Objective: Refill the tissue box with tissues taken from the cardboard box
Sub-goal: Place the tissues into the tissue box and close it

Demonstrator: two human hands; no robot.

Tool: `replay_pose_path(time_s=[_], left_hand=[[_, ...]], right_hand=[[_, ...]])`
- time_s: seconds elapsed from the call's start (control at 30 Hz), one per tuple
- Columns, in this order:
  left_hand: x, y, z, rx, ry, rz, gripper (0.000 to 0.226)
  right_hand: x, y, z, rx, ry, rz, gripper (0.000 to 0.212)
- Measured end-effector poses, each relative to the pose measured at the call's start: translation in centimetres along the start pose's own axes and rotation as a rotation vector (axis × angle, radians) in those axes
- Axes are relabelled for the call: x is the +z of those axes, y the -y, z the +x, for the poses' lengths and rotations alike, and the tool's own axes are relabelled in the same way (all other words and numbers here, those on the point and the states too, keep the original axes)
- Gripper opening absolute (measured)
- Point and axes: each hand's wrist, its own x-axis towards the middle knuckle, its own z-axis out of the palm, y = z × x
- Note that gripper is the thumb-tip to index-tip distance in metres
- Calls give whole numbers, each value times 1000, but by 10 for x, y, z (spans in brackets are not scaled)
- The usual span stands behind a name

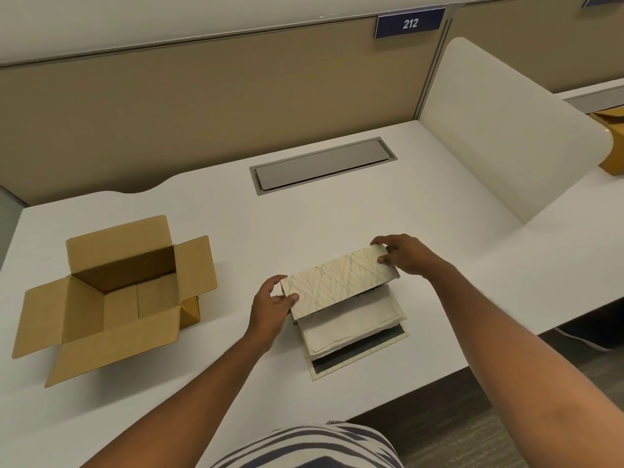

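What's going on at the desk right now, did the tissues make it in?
A person holds the leaf-patterned tissue box cover with the left hand and right hand, one at each end, over a stack of white tissues sitting on the box base. The cover is tilted and not yet seated. The cardboard box stands open to the left on the white desk, and looks empty.

Colours and patterns on the white desk (337, 217).
Centre: cream tissue box cover (341, 282) with pale leaf-vein pattern; off-white tissues (351, 322); dark-centred, cream-edged base (363, 356). Left: plain tan cardboard box (111, 298). Top: beige partition (202, 106); navy sign (409, 22), white "212". Bottom: navy-and-white striped garment (310, 444).
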Motion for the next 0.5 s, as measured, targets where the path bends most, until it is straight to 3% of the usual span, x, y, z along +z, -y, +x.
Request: replay_pose_path(time_s=[0.5], left_hand=[[-2, 8, -23, 77, 83, 216, 36]], right_hand=[[12, -20, -44, -18, -75, 109, 39]])
